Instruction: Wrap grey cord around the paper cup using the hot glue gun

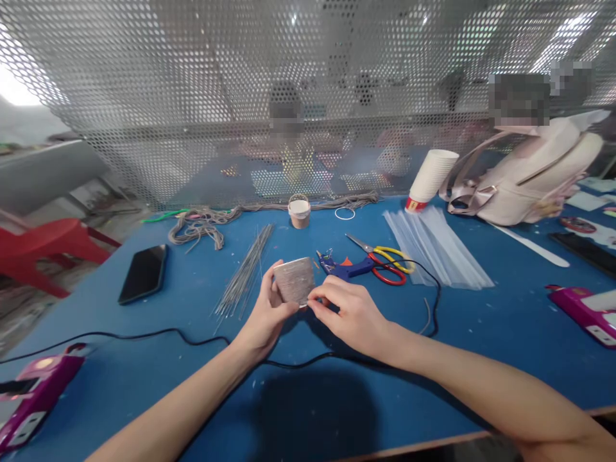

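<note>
My left hand [267,311] is closed round a small cup wrapped in grey cord [294,280], thumb along its lower edge. The cup is tilted on its side above the blue table. At its lower right edge, the thumb and finger of my right hand [353,314] pinch together; what is between them is too small to make out. Just beyond lie a blue glue gun [349,266] and scissors with red and yellow handles [389,260]. A bundle of thin wires [245,273] lies left of the cup.
A phone [143,274], grey cord [206,224], a small tub [299,215], stacked paper cups [433,176], clear plastic strips [437,250] and a backpack [524,170] stand around. A black cable [298,366] crosses near my wrists. Purple power strips [43,391] sit at both sides. A perforated screen [192,109] rises behind.
</note>
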{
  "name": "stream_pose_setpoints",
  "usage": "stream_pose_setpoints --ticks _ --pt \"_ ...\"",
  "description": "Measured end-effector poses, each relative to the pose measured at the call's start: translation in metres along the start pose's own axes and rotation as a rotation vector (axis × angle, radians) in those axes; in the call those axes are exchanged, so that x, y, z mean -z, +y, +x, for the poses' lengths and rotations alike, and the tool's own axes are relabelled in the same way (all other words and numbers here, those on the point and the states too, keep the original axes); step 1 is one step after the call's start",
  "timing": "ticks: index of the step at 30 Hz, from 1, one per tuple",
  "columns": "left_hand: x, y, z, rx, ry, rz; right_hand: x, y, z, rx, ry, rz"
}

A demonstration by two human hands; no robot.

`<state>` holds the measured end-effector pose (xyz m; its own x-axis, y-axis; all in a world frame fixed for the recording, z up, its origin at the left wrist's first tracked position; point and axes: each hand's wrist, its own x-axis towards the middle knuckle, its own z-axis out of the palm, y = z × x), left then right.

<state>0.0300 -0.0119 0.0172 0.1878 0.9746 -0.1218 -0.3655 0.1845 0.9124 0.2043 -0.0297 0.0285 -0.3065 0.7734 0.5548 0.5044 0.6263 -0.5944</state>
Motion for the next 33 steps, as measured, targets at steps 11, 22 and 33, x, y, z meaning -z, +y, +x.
stream_pose_setpoints --ticks 11,22,33 --pt "0.0002 -0.0029 0.0005 0.028 -0.066 -0.023 0.0039 0.0011 -0.0013 -0.057 -0.009 -0.068" --pt "-0.0019 0.0002 -0.0027 0.026 -0.05 -0.037 0.0033 0.001 -0.0003 -0.201 -0.059 -0.025" --pt "-0.0028 -0.0003 -0.0022 0.01 -0.059 -0.044 0.0053 0.002 -0.0009 -0.263 -0.066 0.035"
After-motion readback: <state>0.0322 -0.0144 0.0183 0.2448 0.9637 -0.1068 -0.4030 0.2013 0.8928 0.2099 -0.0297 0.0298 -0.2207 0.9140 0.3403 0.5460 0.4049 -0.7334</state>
